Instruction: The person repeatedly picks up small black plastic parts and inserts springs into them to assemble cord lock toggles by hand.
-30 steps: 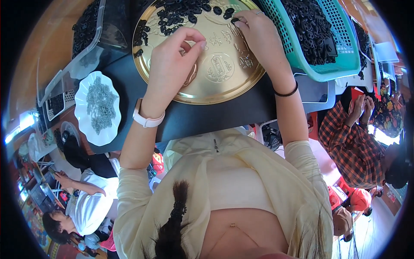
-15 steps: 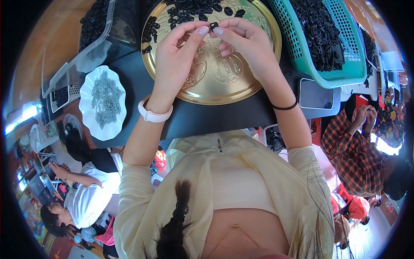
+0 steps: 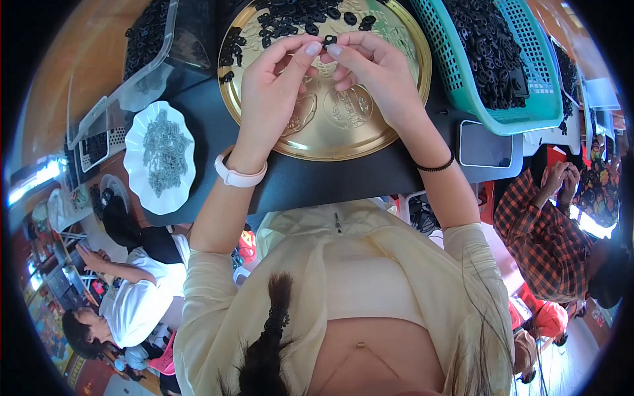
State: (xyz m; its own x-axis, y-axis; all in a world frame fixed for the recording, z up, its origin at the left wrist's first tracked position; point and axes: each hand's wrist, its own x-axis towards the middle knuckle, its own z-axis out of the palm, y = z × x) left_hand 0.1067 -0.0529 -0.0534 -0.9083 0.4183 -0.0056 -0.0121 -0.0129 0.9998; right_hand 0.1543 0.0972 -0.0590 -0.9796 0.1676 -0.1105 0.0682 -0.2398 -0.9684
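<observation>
1. In the head view, we see one small black part (image 3: 329, 40) over the upper half of the gold tray (image 3: 330, 150), our landmark.
2. Our left hand (image 3: 273, 84) and right hand (image 3: 378, 74) meet on it, thumbs and fingertips nearly closed around it in a narrow pinch. We judge that so small a thing needs fingertips from both sides.
3. More black pieces (image 3: 284, 21) lie loose on the tray's far side, probably spread there so each is easy to pick up.
4. Left of the tray, a white dish (image 3: 134, 152) keeps pale little bits (image 3: 165, 155) together; right of it, a green basket (image 3: 457, 82) bears a black heap, both seemingly within our reach.
5. The pinched part looks dark and blocky, with a lighter spot; our fingers hide its edges, so we cannot tell its full shape.
</observation>
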